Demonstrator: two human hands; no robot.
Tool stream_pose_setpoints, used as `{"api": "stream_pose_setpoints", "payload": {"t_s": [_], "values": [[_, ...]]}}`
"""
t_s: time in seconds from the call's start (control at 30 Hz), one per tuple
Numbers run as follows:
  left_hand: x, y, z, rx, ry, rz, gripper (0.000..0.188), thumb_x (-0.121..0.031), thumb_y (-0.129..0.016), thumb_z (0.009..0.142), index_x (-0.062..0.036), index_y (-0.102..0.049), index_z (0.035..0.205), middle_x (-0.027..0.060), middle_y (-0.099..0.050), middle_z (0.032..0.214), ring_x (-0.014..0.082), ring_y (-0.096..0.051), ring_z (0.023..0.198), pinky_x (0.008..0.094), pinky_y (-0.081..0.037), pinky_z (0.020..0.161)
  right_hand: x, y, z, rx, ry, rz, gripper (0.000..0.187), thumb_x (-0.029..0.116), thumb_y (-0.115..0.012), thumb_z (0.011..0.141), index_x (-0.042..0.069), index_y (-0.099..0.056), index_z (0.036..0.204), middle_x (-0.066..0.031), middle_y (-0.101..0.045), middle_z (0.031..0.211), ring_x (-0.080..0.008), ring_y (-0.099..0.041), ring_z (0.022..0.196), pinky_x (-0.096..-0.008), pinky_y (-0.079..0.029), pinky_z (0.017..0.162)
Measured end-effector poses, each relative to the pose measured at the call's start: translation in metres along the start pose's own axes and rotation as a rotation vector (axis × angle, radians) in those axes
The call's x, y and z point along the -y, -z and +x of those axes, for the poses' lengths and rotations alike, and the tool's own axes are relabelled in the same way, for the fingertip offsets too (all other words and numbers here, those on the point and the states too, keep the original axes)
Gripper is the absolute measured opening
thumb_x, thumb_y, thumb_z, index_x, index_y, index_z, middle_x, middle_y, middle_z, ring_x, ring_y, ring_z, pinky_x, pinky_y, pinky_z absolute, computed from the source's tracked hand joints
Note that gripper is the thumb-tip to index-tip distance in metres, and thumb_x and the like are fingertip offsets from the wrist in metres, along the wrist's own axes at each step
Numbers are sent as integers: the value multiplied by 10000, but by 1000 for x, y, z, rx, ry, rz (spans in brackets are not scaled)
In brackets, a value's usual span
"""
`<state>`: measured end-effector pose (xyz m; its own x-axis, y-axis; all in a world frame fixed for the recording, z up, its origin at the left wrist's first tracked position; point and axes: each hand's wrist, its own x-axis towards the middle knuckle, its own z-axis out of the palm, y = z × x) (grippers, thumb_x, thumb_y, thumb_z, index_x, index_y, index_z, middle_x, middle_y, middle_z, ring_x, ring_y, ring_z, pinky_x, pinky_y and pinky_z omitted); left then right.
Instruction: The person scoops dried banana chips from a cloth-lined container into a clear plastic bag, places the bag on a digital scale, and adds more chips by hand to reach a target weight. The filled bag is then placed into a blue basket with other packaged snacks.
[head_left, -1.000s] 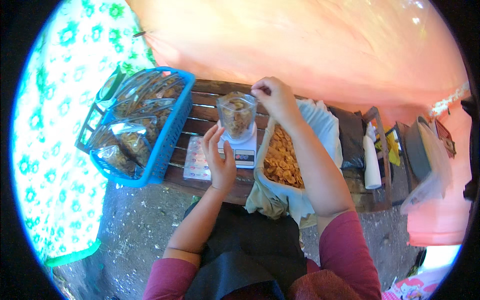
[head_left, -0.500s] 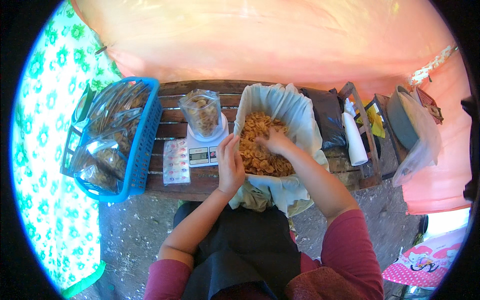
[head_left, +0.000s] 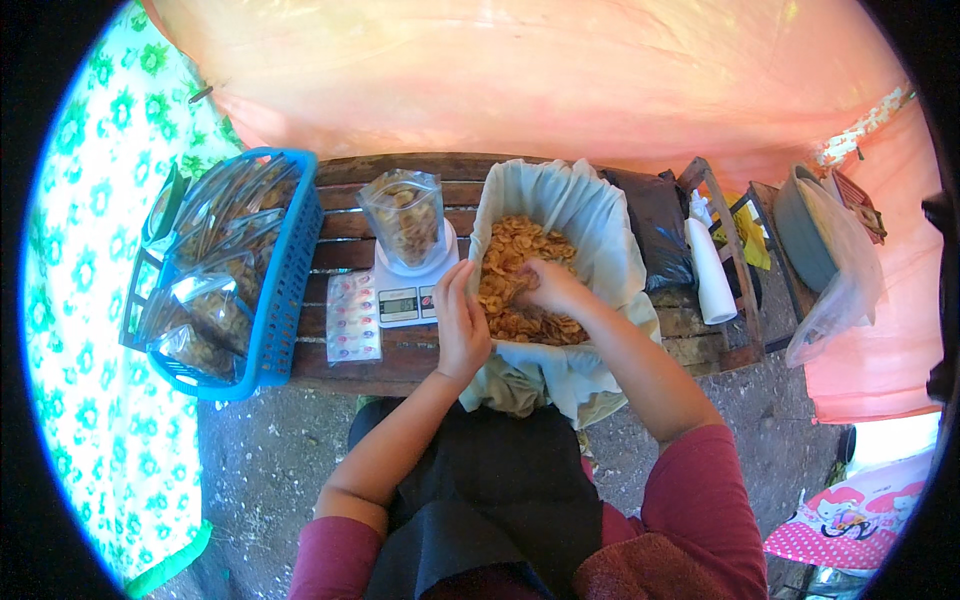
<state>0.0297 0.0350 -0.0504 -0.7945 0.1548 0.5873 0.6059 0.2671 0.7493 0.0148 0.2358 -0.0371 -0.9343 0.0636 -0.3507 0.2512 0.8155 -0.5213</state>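
Observation:
Brown, thin chips fill a container lined with a pale cloth. Inside it my right hand is down among the chips, fingers curled round some of them; the fingertips are partly hidden. Against the container's near left side rests my left hand, its fingers stretched out and holding nothing. Just left of that hand is a white kitchen scale with a lit display. A clear pouch partly filled with chips stands upright on its platform, its top gaping.
A blue basket of filled clear pouches stands at the left of the slatted wooden table. A sheet of round stickers lies by the scale. To the right are a black plastic bag, a white roll and a grey basin.
My right hand has shifted slightly down and left within the chips, and its fingers have curled in more. My left hand stays at the container's side.

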Motion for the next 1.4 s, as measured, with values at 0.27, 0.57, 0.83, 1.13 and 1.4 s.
{"api": "stream_pose_setpoints", "payload": {"t_s": [0.27, 0.57, 0.83, 1.13, 1.4], "values": [[1, 1, 0, 14, 25, -21, 546, 136, -444, 821, 13, -439, 1353, 214, -458, 1310, 393, -432, 1230, 444, -330, 1072, 32, 69, -30, 43, 27, 570, 213, 147, -627, 934, 66, -635, 1131, -51, -651, 1078, -184, -653, 919, -342, -605, 649], [2, -1, -1, 1, 31, -27, 527, 129, -427, 842, 8, -437, 1355, 218, -457, 1306, 392, -438, 1223, 442, -337, 1068, 10, 47, -20, -216, 196, 35, 177, 135, -658, 842, 57, -700, 995, -109, -712, 914, -256, -685, 831, -378, -536, 751], [3, 0, 0, 14, 27, -10, 489, 117, -426, 866, 11, -447, 1343, 220, -459, 1297, 393, -443, 1211, 444, -345, 1057, 9, -4, -20, -245, 281, -276, 210, 158, -706, 773, 87, -715, 971, -180, -642, 962, -351, -642, 925, -440, -522, 805], [0, 0, 0, 21, 36, -6, 480, 115, -422, 869, 13, -451, 1338, 218, -465, 1292, 392, -444, 1215, 441, -340, 1060, -36, 55, 19, -32, -80, 344, 164, 106, -692, 854, 11, -713, 985, -55, -726, 868, -183, -668, 746, -347, -517, 682], [0, 1, 0, 27, 23, 33, 489, 116, -421, 865, 11, -445, 1342, 217, -461, 1296, 391, -444, 1212, 442, -341, 1057, -28, 32, 55, -113, -86, -151, 264, 253, -756, 793, 50, -725, 959, -146, -718, 914, -292, -685, 859, -394, -528, 768]]}}
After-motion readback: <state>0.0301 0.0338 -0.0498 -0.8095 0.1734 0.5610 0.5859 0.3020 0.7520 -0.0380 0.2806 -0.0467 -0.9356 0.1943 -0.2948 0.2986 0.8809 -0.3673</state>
